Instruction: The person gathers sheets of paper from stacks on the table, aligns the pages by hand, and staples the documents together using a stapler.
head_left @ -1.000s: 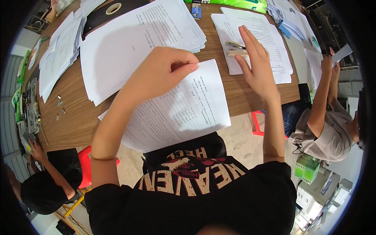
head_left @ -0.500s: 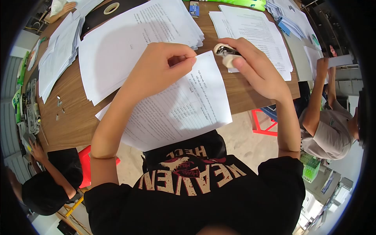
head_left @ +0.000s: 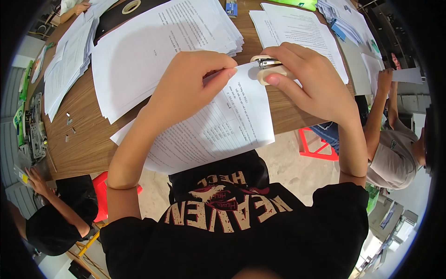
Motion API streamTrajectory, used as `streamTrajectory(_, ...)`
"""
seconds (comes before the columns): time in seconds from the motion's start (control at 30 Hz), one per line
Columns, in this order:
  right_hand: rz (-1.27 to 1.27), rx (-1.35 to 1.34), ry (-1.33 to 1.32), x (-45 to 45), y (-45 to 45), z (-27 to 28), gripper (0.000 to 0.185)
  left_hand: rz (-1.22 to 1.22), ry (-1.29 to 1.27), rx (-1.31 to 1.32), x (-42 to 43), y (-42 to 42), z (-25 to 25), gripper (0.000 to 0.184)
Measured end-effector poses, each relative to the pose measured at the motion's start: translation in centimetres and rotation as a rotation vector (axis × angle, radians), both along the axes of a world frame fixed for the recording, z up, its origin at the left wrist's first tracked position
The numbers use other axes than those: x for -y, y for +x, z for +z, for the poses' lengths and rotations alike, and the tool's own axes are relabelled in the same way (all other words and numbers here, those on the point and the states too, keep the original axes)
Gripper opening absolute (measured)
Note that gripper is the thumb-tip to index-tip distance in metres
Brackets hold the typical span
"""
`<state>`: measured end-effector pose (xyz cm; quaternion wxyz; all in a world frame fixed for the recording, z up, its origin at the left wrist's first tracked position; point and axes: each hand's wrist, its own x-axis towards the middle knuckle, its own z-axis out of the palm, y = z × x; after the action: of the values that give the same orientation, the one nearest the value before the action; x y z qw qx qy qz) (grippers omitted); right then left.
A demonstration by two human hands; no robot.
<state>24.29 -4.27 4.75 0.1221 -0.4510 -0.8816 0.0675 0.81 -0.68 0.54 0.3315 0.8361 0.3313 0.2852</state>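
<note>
My left hand (head_left: 197,76) pinches the upper edge of printed sheets (head_left: 209,125), thumb and fingertips closed on the paper near its top corner. Wrapped in my right hand (head_left: 313,81) is a small cream stapler (head_left: 268,75) with a metal middle part. The stapler's jaws are at the top right corner of the sheets, and the paper's edge appears to lie between them. The lower part of the sheets hangs over the table edge, above my lap.
A large paper stack (head_left: 134,60) lies beyond my left hand, with another stack (head_left: 302,37) at the right. Tape (head_left: 131,6) and loose staples (head_left: 69,122) are on the wooden table (head_left: 88,144). A person (head_left: 395,153) works at right, another (head_left: 55,214) at left. Red stools (head_left: 318,146) stand below.
My right hand has brought the stapler left onto the corner of the sheets. My left hand keeps its pinch and has shifted only slightly.
</note>
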Motion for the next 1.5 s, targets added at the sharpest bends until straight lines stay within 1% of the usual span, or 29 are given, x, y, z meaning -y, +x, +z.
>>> streamTrajectory(0.23, 0.041, -0.05, 0.002, 0.3, -0.6, -0.1, 0.037, -0.009, 0.043, -0.008, 0.1, -0.1, -0.2, 0.012)
streamTrajectory(0.3, 0.017, -0.079, 0.046, 0.3, -0.8, -0.4, 0.044, -0.011, 0.068, -0.017, 0.1, -0.1, -0.3, 0.011)
streamTrajectory(0.43, 0.007, -0.028, 0.081, 0.4, -0.9, -0.2, 0.044, -0.007, 0.092, -0.003, 0.2, 0.0, -0.4, 0.011)
streamTrajectory(0.6, 0.004, 0.0, 0.136, 0.4, -0.9, -0.4, 0.039, -0.014, 0.114, 0.011, 0.4, 0.2, -0.3, 0.01)
streamTrajectory(0.73, -0.001, -0.016, 0.152, 0.3, -1.0, -0.6, 0.038, -0.02, 0.134, 0.02, 0.4, 0.2, -0.3, 0.009)
streamTrajectory(0.83, 0.045, -0.032, 0.19, 0.1, -1.2, -1.0, 0.039, -0.011, 0.15, 0.043, 0.4, 0.1, -0.5, 0.01)
streamTrajectory(0.93, -0.01, -0.027, 0.25, -0.1, -1.2, -2.0, 0.038, 0.002, 0.175, 0.043, 0.3, 0.0, -0.6, 0.01)
streamTrajectory(1.03, -0.006, -0.069, 0.244, -0.7, -0.8, -2.5, 0.038, 0.024, 0.181, -0.024, 0.1, 0.0, -0.8, 0.01)
streamTrajectory(1.1, -0.083, -0.328, -0.156, -1.3, 0.5, -2.4, 0.039, 0.051, 0.136, -0.029, -0.1, -0.1, -1.1, 0.011)
streamTrajectory(1.13, -0.083, -0.325, -0.151, -2.0, 1.6, -3.2, 0.039, 0.051, 0.14, -0.025, -0.1, -0.1, -1.1, 0.011)
streamTrajectory(1.2, -0.323, -0.165, 0.05, -3.8, 4.7, -6.6, 0.041, 0.078, -0.014, 0.041, -0.2, -0.4, -1.0, 0.013)
streamTrajectory(1.23, -0.32, -0.164, 0.062, -4.3, 6.1, -7.9, 0.041, 0.079, -0.002, 0.044, -0.2, -0.6, -0.9, 0.013)
streamTrajectory(1.3, -0.438, 0.004, 0.07, -5.1, 8.3, -10.1, 0.052, 0.108, -0.15, 0.181, -0.3, -0.9, -0.6, 0.014)
streamTrajectory(1.33, -0.433, 0.001, 0.089, -4.9, 8.2, -10.5, 0.052, 0.111, -0.131, 0.184, -0.4, -1.2, -0.4, 0.014)
streamTrajectory(1.4, -0.426, 0.07, 0.355, -3.9, 7.8, -10.5, 0.068, 0.132, -0.267, 0.31, -0.7, -1.9, 0.2, 0.016)
streamTrajectory(1.43, -0.329, -0.152, 0.234, -3.9, 8.1, -9.9, 0.086, 0.132, -0.243, 0.315, -0.7, -2.2, 0.7, 0.016)
streamTrajectory(1.47, -0.321, -0.152, 0.259, -3.5, 7.8, -9.4, 0.086, 0.15, -0.269, 0.388, -0.6, -2.5, 1.3, 0.016)
streamTrajectory(1.5, -0.177, -0.744, -0.118, -2.4, 7.0, -8.7, 0.091, 0.166, -0.294, 0.464, -0.5, -2.8, 1.8, 0.016)
